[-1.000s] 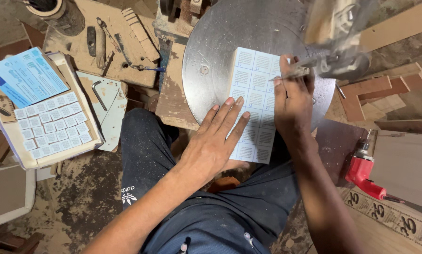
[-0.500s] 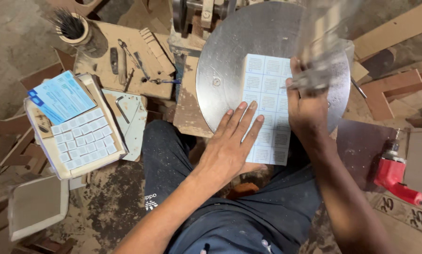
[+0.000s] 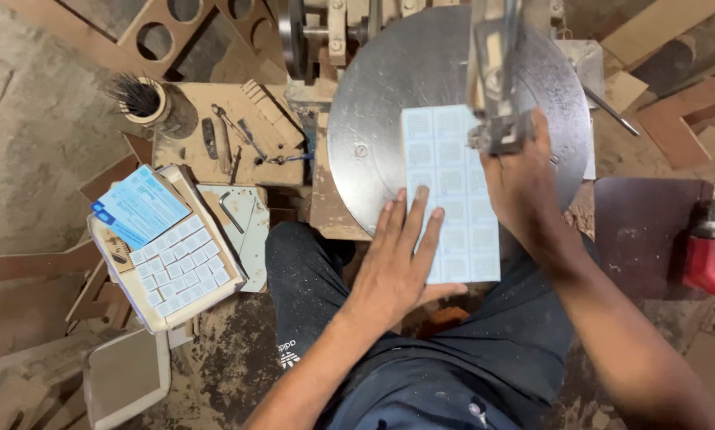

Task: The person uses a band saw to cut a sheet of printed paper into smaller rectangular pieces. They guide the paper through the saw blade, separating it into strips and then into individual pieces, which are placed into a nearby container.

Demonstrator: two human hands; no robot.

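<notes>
Left hand (image 3: 397,263) lies flat, fingers spread, on the pale gridded sheet (image 3: 449,191); right hand (image 3: 525,191) presses its far edge, overhanging the round metal plate (image 3: 381,103).

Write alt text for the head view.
Both hands press a pale blue gridded sheet flat on a round metal saw table: left hand on its near left edge, right hand beside the blade guide. A tray of small cut tiles sits left.

We have pushed the panel (image 3: 451,191) farther onto the round table (image 3: 381,95), our left hand (image 3: 397,255) sliding up and our right hand (image 3: 525,187) nearing the blade guide (image 3: 497,131).
</notes>
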